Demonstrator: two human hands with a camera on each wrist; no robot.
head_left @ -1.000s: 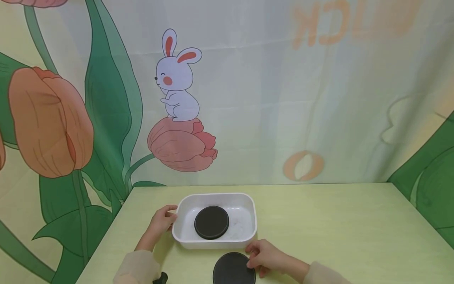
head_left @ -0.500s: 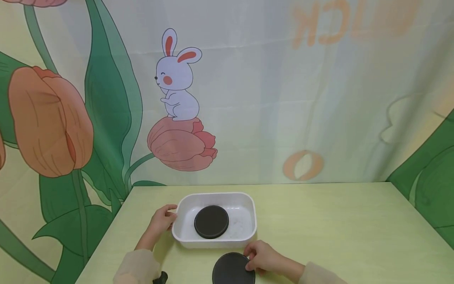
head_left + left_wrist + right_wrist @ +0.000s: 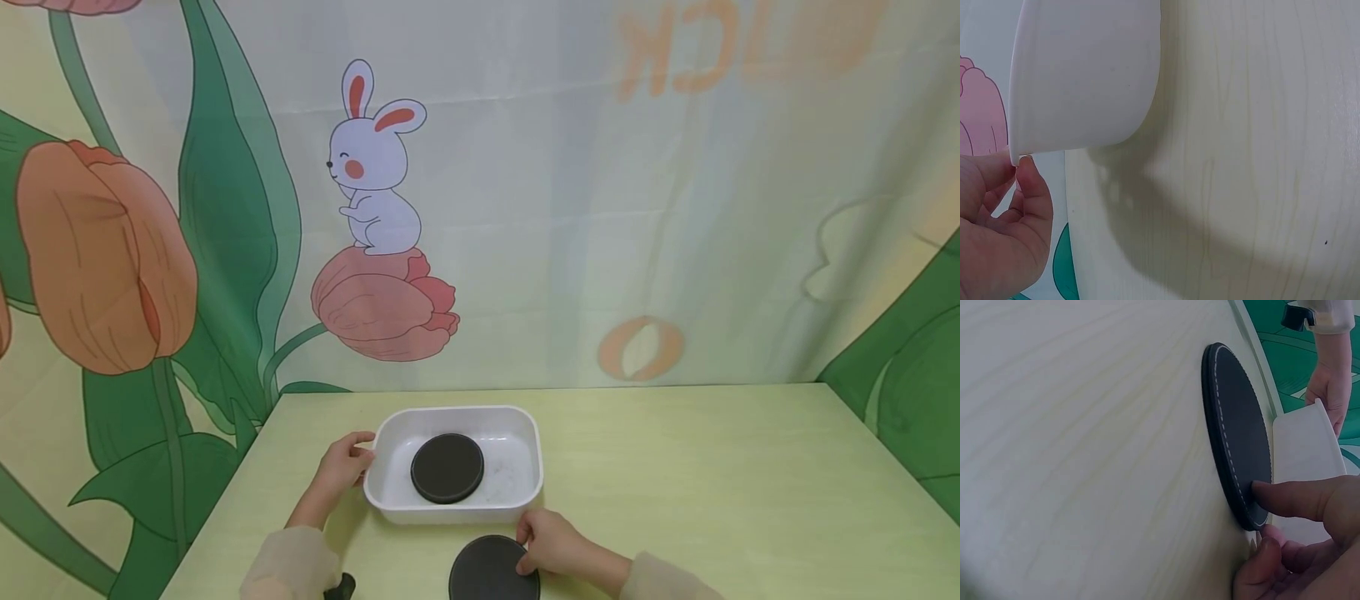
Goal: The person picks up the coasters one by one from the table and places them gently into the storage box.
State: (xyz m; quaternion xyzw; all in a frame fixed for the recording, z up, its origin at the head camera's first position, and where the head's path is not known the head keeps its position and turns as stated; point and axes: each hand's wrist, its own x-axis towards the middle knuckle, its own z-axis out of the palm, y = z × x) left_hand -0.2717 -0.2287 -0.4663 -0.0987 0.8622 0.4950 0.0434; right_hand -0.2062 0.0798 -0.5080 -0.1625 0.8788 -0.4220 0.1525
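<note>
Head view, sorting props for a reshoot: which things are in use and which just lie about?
In use:
white plastic tray, held by left hand
black round coaster on table, pinched by right hand
black round coaster in tray

Lying about:
cartoon rabbit backdrop

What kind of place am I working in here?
Probably a staged tabletop set, not a real kitchen: a printed rabbit-and-tulip backdrop hangs behind a pale wood-grain table holding only a white tray and black coasters.

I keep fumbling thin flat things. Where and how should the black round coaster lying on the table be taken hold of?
Pinch the black round stitched coaster at its right edge, where the right hand already touches it. It lies flat on the pale wooden table, so probably lift or slide that edge to get a thumb underneath.
</note>
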